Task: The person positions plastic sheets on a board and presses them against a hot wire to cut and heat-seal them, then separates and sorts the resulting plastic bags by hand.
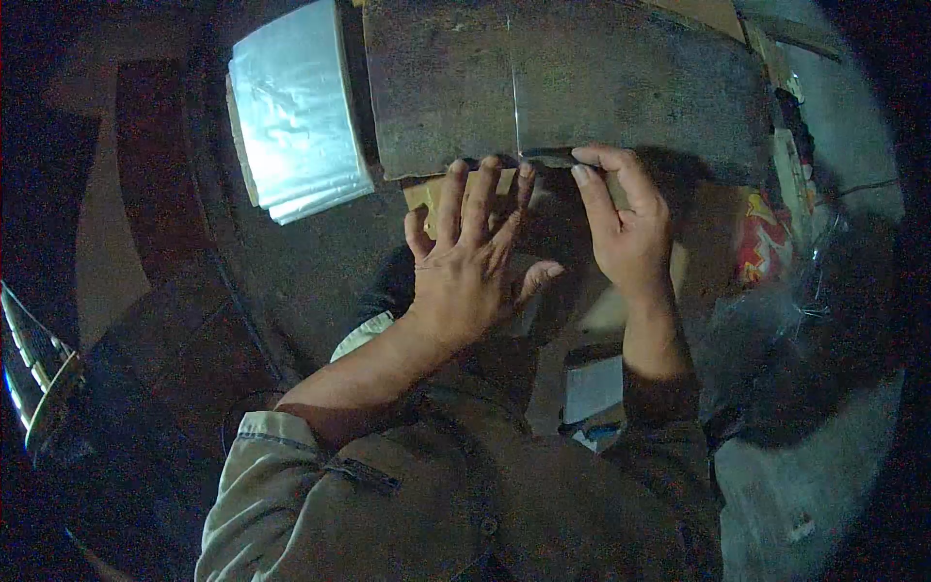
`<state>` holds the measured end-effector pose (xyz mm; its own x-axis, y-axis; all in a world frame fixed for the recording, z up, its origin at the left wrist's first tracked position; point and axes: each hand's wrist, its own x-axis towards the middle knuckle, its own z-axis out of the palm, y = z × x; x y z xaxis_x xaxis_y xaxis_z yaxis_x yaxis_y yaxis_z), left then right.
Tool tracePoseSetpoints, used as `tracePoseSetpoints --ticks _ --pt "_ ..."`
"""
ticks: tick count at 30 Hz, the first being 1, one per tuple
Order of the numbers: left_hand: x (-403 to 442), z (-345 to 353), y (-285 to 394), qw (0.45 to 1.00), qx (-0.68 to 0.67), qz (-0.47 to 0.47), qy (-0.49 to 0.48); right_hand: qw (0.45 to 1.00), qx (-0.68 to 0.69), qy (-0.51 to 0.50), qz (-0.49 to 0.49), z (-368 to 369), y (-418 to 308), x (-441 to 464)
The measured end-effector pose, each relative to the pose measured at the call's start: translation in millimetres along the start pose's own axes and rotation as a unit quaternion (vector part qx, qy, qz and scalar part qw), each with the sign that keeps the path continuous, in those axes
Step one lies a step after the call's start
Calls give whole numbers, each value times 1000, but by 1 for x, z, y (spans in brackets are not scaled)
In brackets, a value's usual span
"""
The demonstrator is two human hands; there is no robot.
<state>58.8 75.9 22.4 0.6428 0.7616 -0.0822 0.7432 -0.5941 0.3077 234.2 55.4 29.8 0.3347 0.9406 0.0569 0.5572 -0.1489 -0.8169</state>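
Observation:
My left hand [465, 233] lies palm down with fingers spread, its fingertips at the near edge of a dark, worn board [441, 92]. In my right hand [628, 218], thumb and forefinger pinch the end of a thin dark strip [550, 155], whose exact kind I cannot make out. This strip lies along the board's near edge, its other end close to my left fingertips. A thin bright line [515, 82] runs up the board from that spot; whether it is a thread or a slit, I cannot tell. Yellowish material [420, 199] shows under my left fingers.
A stack of clear plastic sheets or bags [296, 112] sits left of the board. On the right are a red-and-yellow packet [762, 242] and crumpled clear plastic [800, 301]. A pale flat piece [593, 388] is below my right wrist.

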Motion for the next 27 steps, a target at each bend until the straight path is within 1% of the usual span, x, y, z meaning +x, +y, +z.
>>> tracePoseSetpoints --ticks 2,4,6,11,13,14,16,17,18,20,21,22,24,25,27 --pt "-1 3 0 1000 11 0 4 1000 -6 -5 4 1 0 0" --pt "0 3 0 1000 23 1 10 1000 18 -5 5 4 3 -1" --pt "0 0 0 1000 5 6 -7 1000 19 -11 5 4 3 0" --pt "1 -2 0 1000 -1 3 -13 1000 6 -17 -9 7 3 1" --pt "1 -2 0 1000 3 0 -12 997 59 -4 38 10 6 -1" --pt "1 -2 -1 1000 -2 1 -12 997 59 -4 39 8 5 0" --pt "1 -2 -1 1000 -6 2 -10 998 20 26 55 2 3 2" --pt "2 -2 -1 1000 -8 2 -17 999 -11 46 5 -2 5 6" --pt "2 -3 -1 1000 -9 1 -25 999 -11 47 5 -7 6 10" --pt "4 -7 0 999 -25 -5 -24 993 -37 113 4 -14 10 16" --pt "5 -9 1 999 -40 -13 -24 989 -21 141 38 -18 22 20" --pt "6 -10 2 999 -40 -13 -24 989 -21 141 39 -23 30 26" --pt "8 -11 4 998 -32 -33 -33 975 -47 215 24 -34 46 40" --pt "9 -10 5 998 -32 -33 -32 975 -47 216 23 -40 56 45" --pt "10 -9 5 999 -31 -28 -19 962 -99 246 58 -51 76 54"
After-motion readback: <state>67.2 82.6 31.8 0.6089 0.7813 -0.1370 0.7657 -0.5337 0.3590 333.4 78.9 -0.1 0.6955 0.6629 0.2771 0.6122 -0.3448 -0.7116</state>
